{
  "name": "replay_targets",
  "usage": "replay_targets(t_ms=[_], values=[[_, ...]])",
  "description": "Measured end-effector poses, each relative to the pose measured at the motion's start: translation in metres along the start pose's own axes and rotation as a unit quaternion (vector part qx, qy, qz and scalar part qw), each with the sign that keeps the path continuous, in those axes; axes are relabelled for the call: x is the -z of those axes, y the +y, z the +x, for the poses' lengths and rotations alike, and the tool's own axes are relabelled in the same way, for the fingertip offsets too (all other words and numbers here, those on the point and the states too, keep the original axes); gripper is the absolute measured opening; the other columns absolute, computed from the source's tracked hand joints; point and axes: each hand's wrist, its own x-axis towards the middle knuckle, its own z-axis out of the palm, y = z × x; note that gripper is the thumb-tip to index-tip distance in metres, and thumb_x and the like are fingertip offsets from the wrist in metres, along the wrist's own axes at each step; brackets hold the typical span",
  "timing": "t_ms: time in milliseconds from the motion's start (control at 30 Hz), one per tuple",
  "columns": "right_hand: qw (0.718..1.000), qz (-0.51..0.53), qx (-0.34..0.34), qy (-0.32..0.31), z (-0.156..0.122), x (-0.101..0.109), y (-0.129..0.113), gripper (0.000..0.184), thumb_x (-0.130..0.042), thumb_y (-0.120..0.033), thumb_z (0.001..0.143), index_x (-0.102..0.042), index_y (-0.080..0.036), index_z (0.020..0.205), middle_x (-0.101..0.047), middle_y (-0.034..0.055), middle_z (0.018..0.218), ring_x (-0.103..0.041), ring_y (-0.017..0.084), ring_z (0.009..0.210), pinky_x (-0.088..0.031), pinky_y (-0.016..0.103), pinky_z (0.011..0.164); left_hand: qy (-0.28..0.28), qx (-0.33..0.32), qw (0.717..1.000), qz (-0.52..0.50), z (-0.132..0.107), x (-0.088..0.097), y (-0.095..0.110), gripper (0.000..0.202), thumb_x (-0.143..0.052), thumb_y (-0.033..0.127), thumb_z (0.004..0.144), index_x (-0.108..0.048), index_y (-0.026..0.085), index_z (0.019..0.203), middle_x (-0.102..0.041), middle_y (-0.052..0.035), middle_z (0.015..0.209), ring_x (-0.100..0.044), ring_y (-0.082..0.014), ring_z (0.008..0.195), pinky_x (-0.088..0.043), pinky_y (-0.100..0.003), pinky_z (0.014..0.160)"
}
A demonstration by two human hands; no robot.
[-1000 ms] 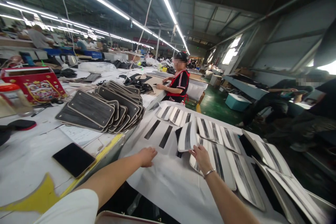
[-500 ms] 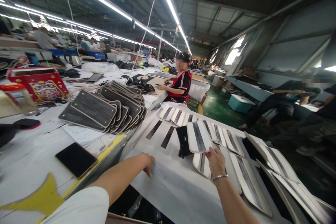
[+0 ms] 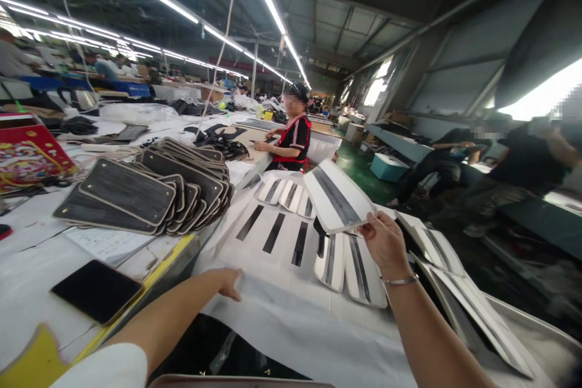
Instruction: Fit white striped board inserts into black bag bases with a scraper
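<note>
My right hand (image 3: 385,244) pinches the near edge of a white rounded panel with a dark centre stripe (image 3: 337,197), lifted above the white sheet (image 3: 291,321). My left hand (image 3: 227,283) rests on the sheet's near left edge, fingers curled down against it. Below the raised panel lie two more striped panels (image 3: 346,260) side by side. Black strips (image 3: 273,233) lie on the sheet further back, and more striped panels (image 3: 280,191) sit behind them.
A fanned stack of dark grey panels (image 3: 150,191) sits on the left table by a black phone (image 3: 94,290) and a red box (image 3: 27,154). Striped panels (image 3: 459,291) line the right. A person in red and black (image 3: 291,139) works ahead; other people sit at right.
My right hand has lifted the striped panel higher and to the right, clear of the row. My left hand slid a little nearer along the sheet. The view swung left.
</note>
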Motion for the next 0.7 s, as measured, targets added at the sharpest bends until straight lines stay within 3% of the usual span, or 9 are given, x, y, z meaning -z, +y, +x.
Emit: replay_targets(t_ms=[133, 267, 367, 500, 600, 700], values=[[0.991, 0.1, -0.089, -0.014, -0.007, 0.0, -0.003, 0.021, -0.075, -0.016, 0.062, -0.057, -0.016, 0.074, -0.065, -0.0036, 0.07, -0.06, 0.006, 0.056, -0.051, 0.013, 0.047, 0.036, -0.046, 0.985, -0.165, -0.018, 0.04, 0.037, 0.114, -0.065, 0.07, 0.052, -0.023, 0.015, 0.142, -0.033, -0.0223, 0.143, -0.035, -0.0344, 0.129, -0.028, -0.046, 0.105], [0.963, 0.206, -0.172, 0.005, -0.029, -0.002, 0.014, 0.008, -0.063, -0.011, 0.07, -0.061, -0.015, 0.077, -0.069, -0.0005, 0.077, -0.062, 0.005, 0.057, -0.048, 0.008, 0.044, 0.08, -0.096, 0.938, -0.324, -0.048, 0.059, 0.078, 0.093, -0.049, 0.07, 0.072, -0.013, 0.024, 0.143, -0.025, -0.0161, 0.148, -0.032, -0.0266, 0.132, -0.043, -0.039, 0.093], [0.953, 0.22, -0.21, -0.016, -0.048, -0.008, 0.024, 0.009, -0.056, -0.014, 0.077, -0.063, -0.013, 0.082, -0.07, 0.0022, 0.078, -0.065, 0.009, 0.065, -0.054, 0.013, 0.054, 0.097, -0.125, 0.899, -0.407, -0.07, 0.055, 0.095, 0.081, -0.048, 0.067, 0.076, -0.021, 0.025, 0.14, -0.036, -0.0149, 0.143, -0.045, -0.0258, 0.123, -0.046, -0.039, 0.088], [0.957, 0.165, -0.23, -0.062, -0.069, -0.01, 0.029, 0.012, -0.056, -0.018, 0.079, -0.064, -0.014, 0.087, -0.07, 0.0034, 0.08, -0.067, 0.015, 0.075, -0.057, 0.021, 0.066, 0.122, -0.141, 0.865, -0.466, -0.099, 0.049, 0.097, 0.075, -0.06, 0.062, 0.069, -0.045, 0.014, 0.125, -0.057, -0.0169, 0.122, -0.058, -0.0277, 0.107, -0.047, -0.04, 0.088], [0.961, 0.131, -0.236, -0.057, -0.081, -0.005, 0.025, 0.012, -0.057, -0.017, 0.08, -0.063, -0.015, 0.09, -0.07, 0.0032, 0.081, -0.067, 0.016, 0.077, -0.057, 0.024, 0.069, 0.14, -0.138, 0.855, -0.479, -0.128, 0.051, 0.097, 0.065, -0.073, 0.053, 0.06, -0.059, 0.011, 0.107, -0.066, -0.0149, 0.106, -0.06, -0.03, 0.102, -0.046, -0.043, 0.091], [0.96, 0.089, -0.265, -0.001, -0.094, -0.001, 0.019, 0.011, -0.054, -0.018, 0.084, -0.062, -0.015, 0.092, -0.07, 0.0035, 0.077, -0.067, 0.016, 0.076, -0.056, 0.024, 0.07, 0.193, -0.138, 0.863, -0.445, -0.164, 0.053, 0.106, 0.053, -0.078, 0.047, 0.055, -0.066, 0.014, 0.095, -0.069, -0.0113, 0.099, -0.06, -0.0308, 0.102, -0.042, -0.044, 0.097]])
